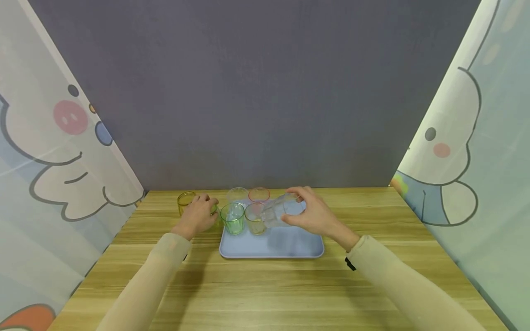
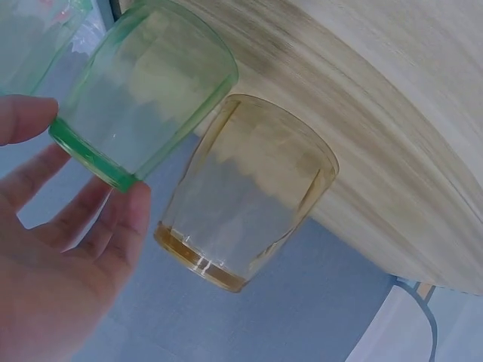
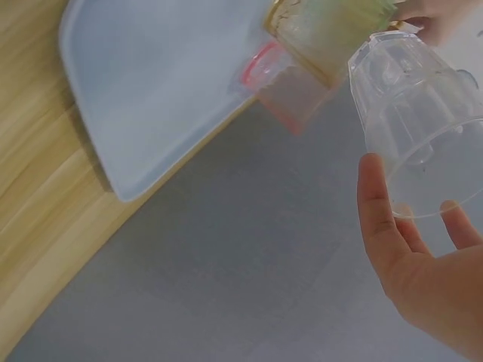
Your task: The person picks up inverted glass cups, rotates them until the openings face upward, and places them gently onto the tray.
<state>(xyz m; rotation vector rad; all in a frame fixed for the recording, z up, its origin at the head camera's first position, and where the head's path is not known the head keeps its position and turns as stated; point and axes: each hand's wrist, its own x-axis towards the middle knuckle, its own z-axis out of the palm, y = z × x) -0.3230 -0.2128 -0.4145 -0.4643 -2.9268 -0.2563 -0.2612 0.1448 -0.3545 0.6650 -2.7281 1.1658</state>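
Observation:
At the left of the tray, my left hand (image 1: 198, 215) grips a green cup (image 2: 147, 90) from above, thumb and fingers around its thick-edged end. Close beside that cup stands an amber cup (image 2: 245, 188), its thick amber end facing up toward the hand side. My right hand (image 1: 311, 214) holds a clear faceted cup (image 1: 279, 214) tilted over the tray, fingers and thumb around its wide rim. The narrow end points left and overlaps a pale yellow cup (image 1: 255, 227) in the head view. Another green cup (image 1: 233, 224) stands just left of the yellow one.
A pale blue tray (image 1: 265, 250) lies on the wooden table (image 1: 265, 294). On its back part stand a red-rimmed cup (image 1: 259, 195) and a clear cup (image 1: 237, 195). A grey wall (image 1: 265, 92) rises behind the table, with printed curtains (image 1: 443, 138) at both sides.

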